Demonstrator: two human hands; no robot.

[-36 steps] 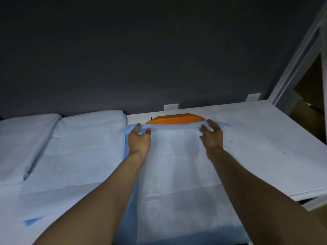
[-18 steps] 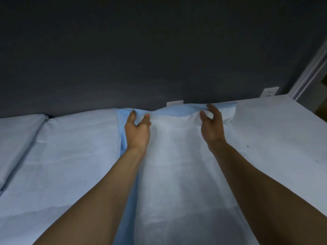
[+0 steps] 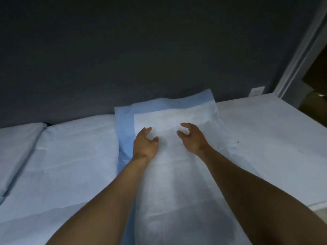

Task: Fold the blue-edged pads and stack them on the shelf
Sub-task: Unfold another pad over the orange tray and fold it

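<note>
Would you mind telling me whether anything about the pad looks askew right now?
Yes: the pad's far edge rides up against the wall, and its far right corner sticks upward instead of lying flat.

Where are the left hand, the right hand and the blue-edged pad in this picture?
left hand (image 3: 145,145), head view, back of the hand.
right hand (image 3: 193,138), head view, back of the hand.
blue-edged pad (image 3: 173,174), head view, its white middle part.
</note>
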